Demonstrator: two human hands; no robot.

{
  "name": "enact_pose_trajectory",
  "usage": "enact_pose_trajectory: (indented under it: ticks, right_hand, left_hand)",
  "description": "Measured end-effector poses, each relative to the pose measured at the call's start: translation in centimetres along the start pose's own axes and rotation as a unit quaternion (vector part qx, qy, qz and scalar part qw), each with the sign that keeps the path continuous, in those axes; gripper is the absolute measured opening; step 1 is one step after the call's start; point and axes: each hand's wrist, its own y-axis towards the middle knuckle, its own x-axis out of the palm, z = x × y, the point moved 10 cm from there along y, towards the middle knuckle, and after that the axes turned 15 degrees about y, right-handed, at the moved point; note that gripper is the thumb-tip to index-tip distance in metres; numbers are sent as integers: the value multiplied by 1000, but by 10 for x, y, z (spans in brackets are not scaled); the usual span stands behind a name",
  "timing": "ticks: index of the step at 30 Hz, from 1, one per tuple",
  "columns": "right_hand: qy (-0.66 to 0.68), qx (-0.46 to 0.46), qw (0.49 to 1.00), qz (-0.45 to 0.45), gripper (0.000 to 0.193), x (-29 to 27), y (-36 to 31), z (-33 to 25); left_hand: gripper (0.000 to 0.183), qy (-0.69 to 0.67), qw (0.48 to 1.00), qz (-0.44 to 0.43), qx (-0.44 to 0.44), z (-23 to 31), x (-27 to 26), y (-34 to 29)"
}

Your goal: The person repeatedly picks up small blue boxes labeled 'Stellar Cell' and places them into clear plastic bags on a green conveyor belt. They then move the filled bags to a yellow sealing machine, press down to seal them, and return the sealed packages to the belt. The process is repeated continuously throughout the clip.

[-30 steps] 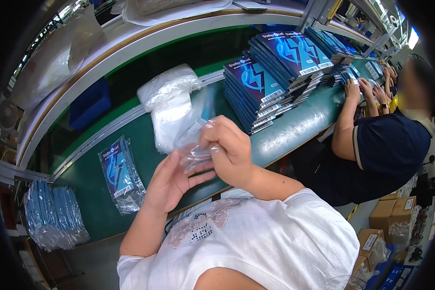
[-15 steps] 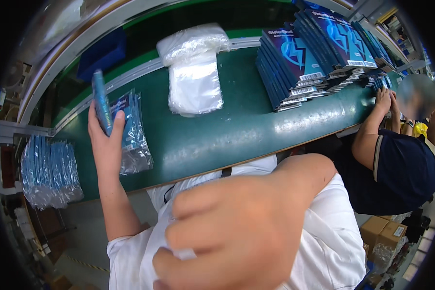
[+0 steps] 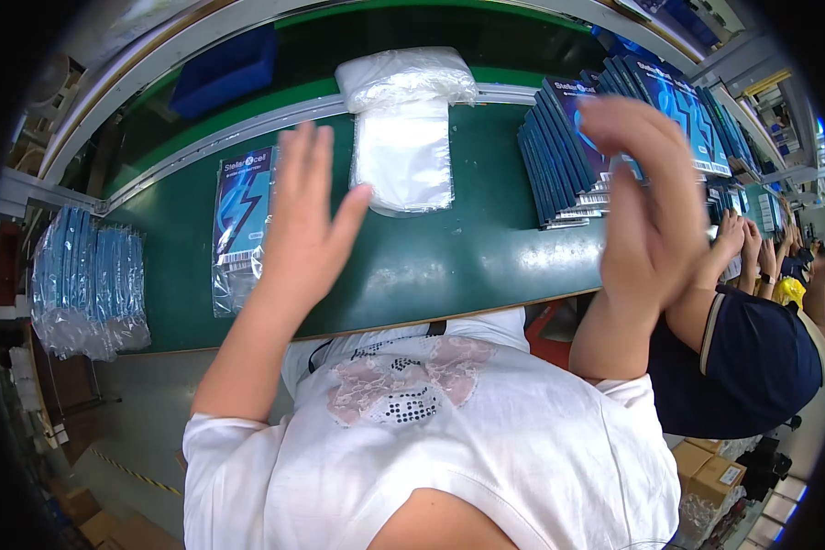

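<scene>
My left hand (image 3: 304,215) is open over the green table, fingers stretched and thumb spread, with nothing in it. Just left of it and partly behind it lies a flat blue box in a clear plastic bag (image 3: 241,211), its printed face up. My right hand (image 3: 649,197), somewhat blurred, is raised in front of the stacked blue boxes (image 3: 559,151) at the right. Its fingers bend forward with the thumb apart, and no object shows in it. Between the hands, farther back, lies a pile of clear plastic bags (image 3: 403,160).
Several bagged blue boxes (image 3: 87,275) stand in a row at the table's left end. A blue bin (image 3: 225,73) sits beyond the metal rail. More blue boxes (image 3: 674,105) lean at the back right. A co-worker in a dark shirt (image 3: 756,357) sits close on my right.
My left hand has let go of the bagged box, which now lies flat, and moved right. My right hand has swung from in front of my chest to the stacked boxes.
</scene>
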Motion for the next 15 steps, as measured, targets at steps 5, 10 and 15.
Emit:
enact_pose_trajectory:
  ticks: [5, 10, 15]
  right_hand:
    - [-138, 325, 919, -174, 41, 90, -68, 110]
    - [-75, 419, 887, -177, 37, 133, -119, 142]
    - [-10, 409, 910, -66, 29, 134, -117, 161]
  left_hand:
    - [48, 51, 966, -214, -135, -11, 68, 31]
    - [29, -129, 935, -266, -198, -29, 101, 31]
    - [26, -246, 923, -178, -239, -32, 114, 24]
